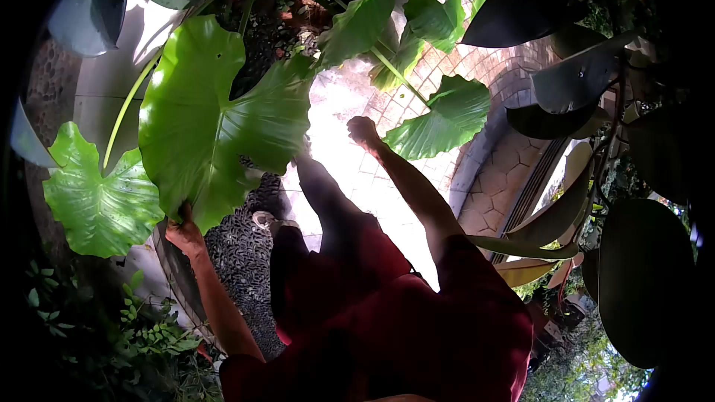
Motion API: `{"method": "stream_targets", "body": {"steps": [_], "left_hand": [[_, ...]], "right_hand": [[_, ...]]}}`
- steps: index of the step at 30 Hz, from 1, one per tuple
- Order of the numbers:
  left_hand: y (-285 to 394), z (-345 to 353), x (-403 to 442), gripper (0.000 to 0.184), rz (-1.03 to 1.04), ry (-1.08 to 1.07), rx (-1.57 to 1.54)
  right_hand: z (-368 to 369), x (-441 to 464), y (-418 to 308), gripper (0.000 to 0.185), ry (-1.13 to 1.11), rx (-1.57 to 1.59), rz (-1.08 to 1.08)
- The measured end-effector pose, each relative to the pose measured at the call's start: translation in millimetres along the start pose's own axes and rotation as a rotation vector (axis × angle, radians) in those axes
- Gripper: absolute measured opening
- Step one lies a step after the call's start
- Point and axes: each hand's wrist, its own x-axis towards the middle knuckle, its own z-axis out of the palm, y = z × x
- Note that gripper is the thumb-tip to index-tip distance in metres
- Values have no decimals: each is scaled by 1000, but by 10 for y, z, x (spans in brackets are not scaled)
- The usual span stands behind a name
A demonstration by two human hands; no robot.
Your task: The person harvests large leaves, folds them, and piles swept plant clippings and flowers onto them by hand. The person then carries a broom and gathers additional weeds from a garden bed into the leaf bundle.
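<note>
A large green leaf (pixel 216 119) with a deep notch and a torn lower right edge spreads across the left part of the view. At its lower tip, my left hand (pixel 186 236) is closed with the fingers pinching the edge. My right hand (pixel 363 132) is held out over the sunlit paving, curled closed. Whether anything is inside it is hidden. Just right of it, apart from the fingers, hangs a smaller green leaf (pixel 445 119). Another lobed leaf (pixel 104 192) lies left of my left hand, on a long pale stalk (pixel 126 104).
Dark broad leaves (pixel 644 283) crowd the right side on a reddish stem. Bright brick paving (pixel 417 193) runs ahead, with a curved curb (pixel 477 160) on its right. A pebbled strip (pixel 242 283) and a shoe (pixel 264 219) are below. Small bushes (pixel 149 335) fill the lower left.
</note>
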Motion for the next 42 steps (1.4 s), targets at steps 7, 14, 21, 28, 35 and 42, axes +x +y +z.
{"method": "stream_targets", "body": {"steps": [7,14,21,28,35,42], "left_hand": [[-132,-36,-85,22,-96,31,-175],[-357,-217,-265,30,-300,104,-158],[-452,-80,-298,29,-287,116,-114],[-412,36,-299,31,-268,112,-217],[208,23,-98,4,-31,2,-357],[377,-17,-48,13,148,23,-221]], "right_hand": [[-435,1510,927,21,344,-478,287],[-939,2794,1778,19,336,-615,387],[-809,2650,2151,17,277,-557,320],[-298,1715,1814,15,126,-347,142],[-312,1175,1089,13,147,-289,-23],[-253,1010,281,20,102,-460,-271]]}}
